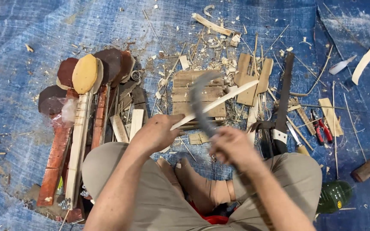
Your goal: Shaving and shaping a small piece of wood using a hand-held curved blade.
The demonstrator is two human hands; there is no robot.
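Left hand (156, 133) grips a pale wood strip (219, 102), right hand (233, 147) clenches a curved blade (198, 100) — shavings (213, 42) litter the blue tarp (18, 38); whittling looks unfinished, beside finished paddle-shaped pieces (85, 73).

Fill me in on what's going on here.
A person sits on a blue tarp, carving. The left hand holds a pale wooden strip slanted over a slatted wooden block, while the right hand swings a curved blade, blurred in motion, against it. Wood shavings litter the tarp, and paddle-shaped wooden pieces lie stacked to the left.
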